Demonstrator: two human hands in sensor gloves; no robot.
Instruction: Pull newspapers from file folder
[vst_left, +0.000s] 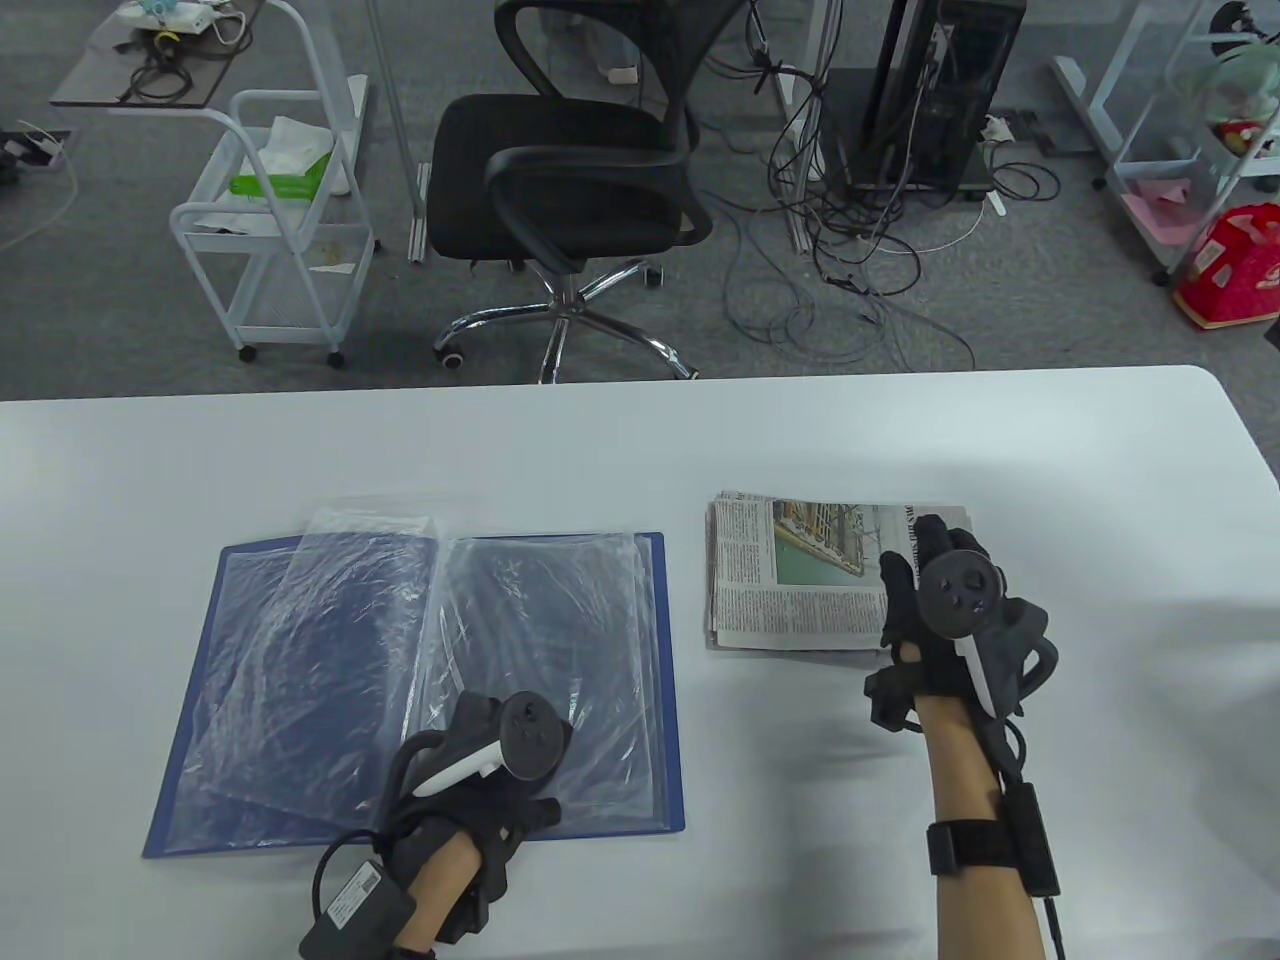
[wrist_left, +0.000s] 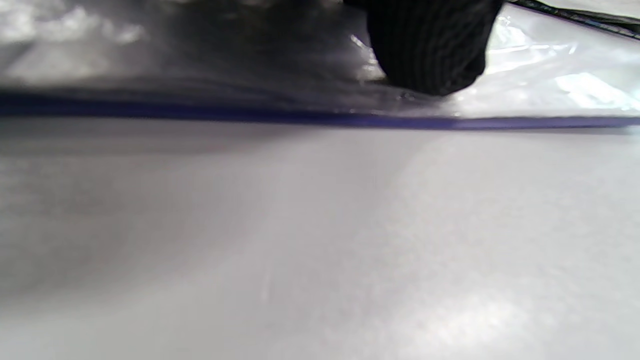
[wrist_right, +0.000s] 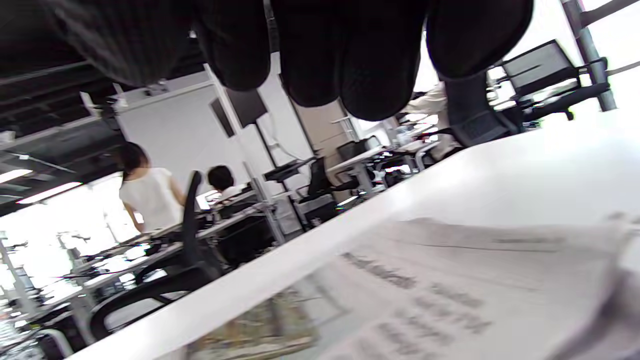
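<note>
Flat, left hand (vst_left: 480, 790) on file folder (vst_left: 300, 700), right hand (vst_left: 945, 610) over newspapers (vst_left: 790, 575)

Both hands are wearing black knitted sensor gloves. The left hand (vst_left: 490, 790) is carrying a dark grey tracker with a white strip, and a black box with a label is sitting at its wrist. The right hand (vst_left: 945, 620) is carrying the same tracker; a black strap and cable are running along the bare forearm.
</note>
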